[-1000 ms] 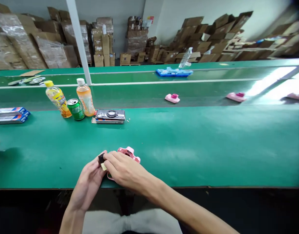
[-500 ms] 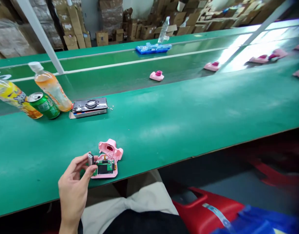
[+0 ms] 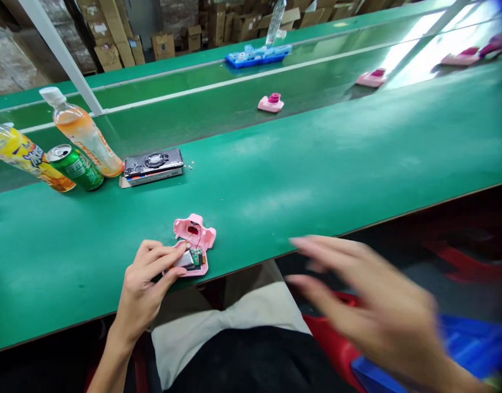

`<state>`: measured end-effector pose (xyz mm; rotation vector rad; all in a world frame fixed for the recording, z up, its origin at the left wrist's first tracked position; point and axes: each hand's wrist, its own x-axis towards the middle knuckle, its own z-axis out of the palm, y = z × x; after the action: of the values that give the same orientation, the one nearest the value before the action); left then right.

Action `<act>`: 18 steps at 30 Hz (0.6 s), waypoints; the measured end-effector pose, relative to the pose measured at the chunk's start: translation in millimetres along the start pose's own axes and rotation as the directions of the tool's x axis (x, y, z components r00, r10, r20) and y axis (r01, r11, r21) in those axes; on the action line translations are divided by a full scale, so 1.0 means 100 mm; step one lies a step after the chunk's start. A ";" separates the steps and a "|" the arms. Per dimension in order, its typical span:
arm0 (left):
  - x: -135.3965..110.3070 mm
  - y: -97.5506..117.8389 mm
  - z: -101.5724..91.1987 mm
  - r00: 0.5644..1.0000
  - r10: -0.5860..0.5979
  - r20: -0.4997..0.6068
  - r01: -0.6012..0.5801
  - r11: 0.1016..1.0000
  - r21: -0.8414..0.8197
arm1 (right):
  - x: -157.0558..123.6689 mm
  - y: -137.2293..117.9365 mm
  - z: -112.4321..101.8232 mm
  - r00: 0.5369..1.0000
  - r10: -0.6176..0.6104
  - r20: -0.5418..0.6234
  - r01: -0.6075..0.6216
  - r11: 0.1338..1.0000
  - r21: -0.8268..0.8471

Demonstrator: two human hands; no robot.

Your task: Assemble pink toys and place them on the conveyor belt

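Note:
An opened pink toy camera shell (image 3: 207,236) lies near the front edge of the green bench. Its upper half is folded back, with a dark red oval part and thin wires showing. A green circuit board (image 3: 198,255) sits in the lower half. My left hand (image 3: 147,281) pinches a flat silver battery (image 3: 185,259) between thumb and fingers, over the board's left side. The hand hides the shell's left end. Off to the right, past the bench edge, my right hand (image 3: 369,305) is blurred; its fingers are stretched out, thumb apart, with nothing visible in them.
Behind the shell are a phone on a small box (image 3: 153,164), a green can (image 3: 76,166) and two drink bottles (image 3: 85,134). Pink cameras (image 3: 271,102) stand on the conveyor (image 3: 202,114), near a blue tray (image 3: 259,57). A red stool (image 3: 330,338) and blue bin (image 3: 377,376) are at lower right.
My left hand has laid the battery down from upright at the shell's left side to flat over the board. My right hand has come into view at lower right. The camera view has shifted.

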<state>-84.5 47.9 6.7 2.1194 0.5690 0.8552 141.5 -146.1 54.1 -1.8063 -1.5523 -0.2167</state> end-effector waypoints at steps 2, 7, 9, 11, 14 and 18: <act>-0.01 -0.02 -0.01 1.000 0.012 0.026 -0.012 1.000 0.004 | 0.28 -0.13 0.36 0.949 -0.223 0.223 0.202 0.973 0.110; -0.05 -0.01 0.00 0.989 -0.147 0.017 0.147 0.988 -0.044 | 0.74 -0.35 0.81 0.776 -0.441 0.450 0.398 0.897 0.193; -0.04 0.00 0.01 0.988 -0.152 0.032 0.153 0.988 -0.036 | 0.78 -0.36 0.79 0.737 -0.465 0.490 0.430 0.882 0.192; -0.01 0.01 0.02 0.988 -0.148 0.033 0.149 0.988 -0.030 | 0.78 -0.35 0.75 0.707 -0.486 0.514 0.446 0.870 0.208; 0.00 -0.01 0.00 0.982 -0.180 0.061 0.182 0.982 -0.040 | 0.75 -0.35 0.73 0.713 -0.492 0.500 0.437 0.869 0.231; -0.04 -0.05 -0.03 0.981 -0.163 0.102 0.175 0.977 -0.119 | 0.69 -0.32 0.77 0.797 -0.461 0.390 0.380 0.885 0.270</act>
<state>-90.1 50.4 2.5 1.9526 0.6207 0.6775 105.0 -44.2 50.3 -1.4013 -2.2235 0.1430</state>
